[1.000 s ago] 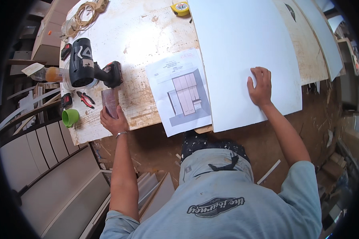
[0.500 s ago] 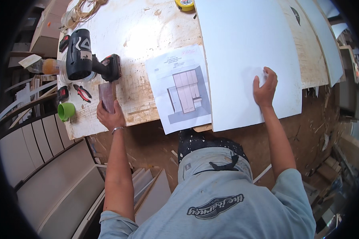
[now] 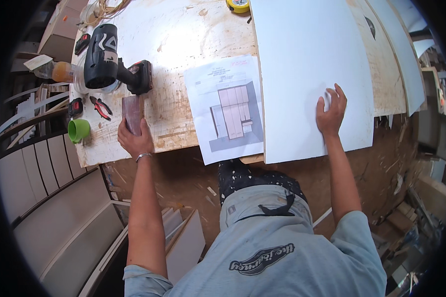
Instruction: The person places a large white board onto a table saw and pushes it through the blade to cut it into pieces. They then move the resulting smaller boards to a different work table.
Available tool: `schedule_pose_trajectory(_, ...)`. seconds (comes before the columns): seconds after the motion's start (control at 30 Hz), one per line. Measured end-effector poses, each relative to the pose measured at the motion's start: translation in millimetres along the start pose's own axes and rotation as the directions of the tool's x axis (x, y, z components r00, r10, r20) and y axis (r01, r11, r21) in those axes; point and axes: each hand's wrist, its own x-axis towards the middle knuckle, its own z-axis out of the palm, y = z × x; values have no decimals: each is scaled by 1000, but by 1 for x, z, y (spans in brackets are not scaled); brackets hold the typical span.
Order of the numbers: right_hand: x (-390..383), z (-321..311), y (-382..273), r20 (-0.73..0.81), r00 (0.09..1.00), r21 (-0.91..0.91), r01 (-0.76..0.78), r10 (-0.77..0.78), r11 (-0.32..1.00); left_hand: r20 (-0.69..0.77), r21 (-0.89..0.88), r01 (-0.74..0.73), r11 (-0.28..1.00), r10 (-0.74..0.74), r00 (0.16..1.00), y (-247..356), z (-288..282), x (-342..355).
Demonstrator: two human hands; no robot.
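Note:
My left hand [image 3: 136, 142] is closed around the lower end of a flat, reddish-brown rectangular block [image 3: 132, 113] near the front left edge of the worktable. Just beyond the block, a black cordless power tool [image 3: 101, 62] rests with its battery end close by. My right hand [image 3: 330, 116] is over a large white panel [image 3: 302, 64], fingers apart and nothing in them; whether the palm presses on the panel cannot be told. Between the two hands, a printed sheet with a cabinet drawing [image 3: 228, 111] overlaps the table's front edge, beside the panel.
On the worktable [image 3: 183, 29] at left are red-handled pliers [image 3: 102, 108], a green cup [image 3: 78, 130], a bottle of orange liquid [image 3: 63, 72] and coiled cord [image 3: 104, 14]. A yellow tape measure [image 3: 239, 5] sits at the back, another white panel [image 3: 399, 54] at right. Boards [image 3: 186, 242] stand below.
The view has shifted slightly. My right hand's fingers have spread a little more over the white panel; my left hand keeps its hold on the block.

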Motion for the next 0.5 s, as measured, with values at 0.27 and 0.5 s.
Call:
schedule_pose_trajectory(0.27,-1,2,7,-21,1000,-77,6,-8,997,-3,13,14,1000,-14,1000,2,-2,0)
schedule_pose_trajectory(0.5,-2,5,6,-109,991,87,-65,74,994,4,11,5,1000,-6,1000,1,1,0)
